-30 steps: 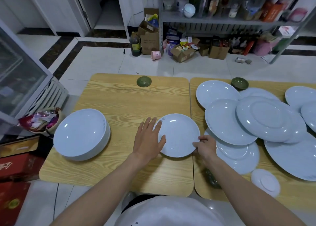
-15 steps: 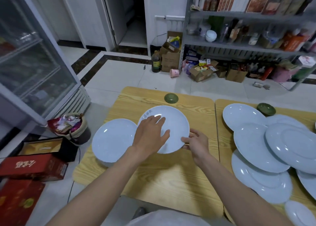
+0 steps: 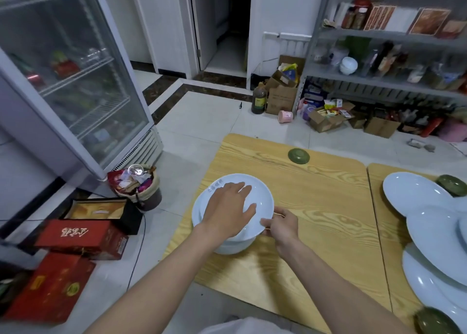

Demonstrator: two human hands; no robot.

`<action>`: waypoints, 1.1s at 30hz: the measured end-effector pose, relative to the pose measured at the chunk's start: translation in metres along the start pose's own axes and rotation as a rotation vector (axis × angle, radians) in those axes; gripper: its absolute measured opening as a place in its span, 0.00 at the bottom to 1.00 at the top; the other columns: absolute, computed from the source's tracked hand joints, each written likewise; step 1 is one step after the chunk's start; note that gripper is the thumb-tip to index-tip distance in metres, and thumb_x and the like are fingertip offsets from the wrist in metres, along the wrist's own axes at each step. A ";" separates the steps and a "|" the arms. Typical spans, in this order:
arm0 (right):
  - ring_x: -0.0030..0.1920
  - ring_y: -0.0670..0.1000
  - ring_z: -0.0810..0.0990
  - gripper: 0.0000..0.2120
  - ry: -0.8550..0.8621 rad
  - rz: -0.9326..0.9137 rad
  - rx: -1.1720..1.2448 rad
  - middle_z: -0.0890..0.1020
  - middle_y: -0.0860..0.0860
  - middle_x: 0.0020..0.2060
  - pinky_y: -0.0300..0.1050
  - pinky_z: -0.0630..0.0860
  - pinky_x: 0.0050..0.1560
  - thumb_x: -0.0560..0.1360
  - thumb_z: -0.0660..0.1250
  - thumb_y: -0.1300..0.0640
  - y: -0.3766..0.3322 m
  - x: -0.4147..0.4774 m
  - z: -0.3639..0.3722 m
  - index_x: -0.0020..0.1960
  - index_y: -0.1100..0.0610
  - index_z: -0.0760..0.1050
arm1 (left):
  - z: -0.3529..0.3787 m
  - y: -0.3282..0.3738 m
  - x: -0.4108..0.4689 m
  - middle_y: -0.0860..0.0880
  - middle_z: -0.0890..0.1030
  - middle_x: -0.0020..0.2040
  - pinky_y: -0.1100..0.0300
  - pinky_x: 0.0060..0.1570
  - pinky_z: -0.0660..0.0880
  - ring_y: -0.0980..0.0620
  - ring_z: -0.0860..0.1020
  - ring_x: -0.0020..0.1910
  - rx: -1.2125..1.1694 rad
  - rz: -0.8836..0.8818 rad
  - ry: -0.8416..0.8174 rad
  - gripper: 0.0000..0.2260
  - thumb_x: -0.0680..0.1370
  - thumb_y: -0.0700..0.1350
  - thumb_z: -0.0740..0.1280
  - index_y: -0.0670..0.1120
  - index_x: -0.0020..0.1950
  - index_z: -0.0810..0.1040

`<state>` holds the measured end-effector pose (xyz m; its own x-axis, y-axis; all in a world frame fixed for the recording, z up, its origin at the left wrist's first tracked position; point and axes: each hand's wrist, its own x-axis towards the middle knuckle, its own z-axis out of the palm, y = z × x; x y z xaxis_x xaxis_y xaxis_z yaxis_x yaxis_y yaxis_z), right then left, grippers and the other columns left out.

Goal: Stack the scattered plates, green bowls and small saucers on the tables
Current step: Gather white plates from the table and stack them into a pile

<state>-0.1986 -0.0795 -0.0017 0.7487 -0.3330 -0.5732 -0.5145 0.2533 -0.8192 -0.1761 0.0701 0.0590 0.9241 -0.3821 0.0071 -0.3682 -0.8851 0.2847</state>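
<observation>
Head view: the top plate (image 3: 261, 194) is judged glazed ceramic: stiff, slippery, fairly heavy and breakable; take it at opposite rim edges. It is round, shallow and pale blue-white, with blue characters near its far rim. It sits on the stack (image 3: 232, 247) at the left edge of the wooden table (image 3: 316, 207). The left hand (image 3: 227, 211) lies flat on it, fingers straight; the right hand (image 3: 283, 226) pinches its right rim.

Even, cool indoor light; shadows soft. Small glare spots seen on plates (image 3: 414, 194) and fridge glass (image 3: 75, 81). Wide-angle bending noted at edges. Shelf (image 3: 391, 78) goods softened, slightly blurred. Doorway (image 3: 227, 17) left dark.
</observation>
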 end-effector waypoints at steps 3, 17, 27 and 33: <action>0.38 0.55 0.83 0.19 0.038 0.007 -0.024 0.84 0.58 0.46 0.48 0.81 0.36 0.71 0.69 0.74 0.006 -0.001 0.010 0.58 0.60 0.72 | 0.002 -0.016 -0.002 0.49 0.67 0.76 0.57 0.70 0.60 0.50 0.64 0.74 -0.010 0.011 -0.020 0.24 0.82 0.57 0.58 0.49 0.76 0.65; 0.43 0.54 0.84 0.15 0.182 -0.005 -0.196 0.84 0.55 0.41 0.51 0.83 0.49 0.65 0.77 0.72 0.024 0.004 0.027 0.47 0.61 0.78 | 0.017 -0.046 0.006 0.50 0.64 0.77 0.56 0.71 0.57 0.49 0.61 0.75 -0.108 0.067 -0.076 0.24 0.82 0.54 0.58 0.49 0.77 0.63; 0.35 0.48 0.79 0.18 0.213 -0.002 -0.281 0.78 0.50 0.34 0.48 0.82 0.49 0.64 0.78 0.70 0.027 0.001 0.031 0.51 0.58 0.80 | 0.027 -0.048 0.015 0.49 0.63 0.78 0.57 0.72 0.55 0.48 0.60 0.76 -0.124 0.108 -0.133 0.24 0.82 0.54 0.58 0.48 0.78 0.62; 0.36 0.48 0.81 0.21 0.175 -0.010 -0.290 0.79 0.50 0.35 0.50 0.82 0.52 0.65 0.79 0.66 0.032 0.002 0.027 0.55 0.55 0.79 | 0.033 -0.042 0.017 0.49 0.64 0.77 0.56 0.71 0.57 0.49 0.60 0.75 -0.110 0.115 -0.150 0.24 0.82 0.54 0.57 0.48 0.77 0.63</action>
<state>-0.2019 -0.0473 -0.0286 0.6842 -0.4916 -0.5387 -0.6237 -0.0116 -0.7816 -0.1484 0.0916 0.0154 0.8480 -0.5214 -0.0950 -0.4492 -0.8022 0.3933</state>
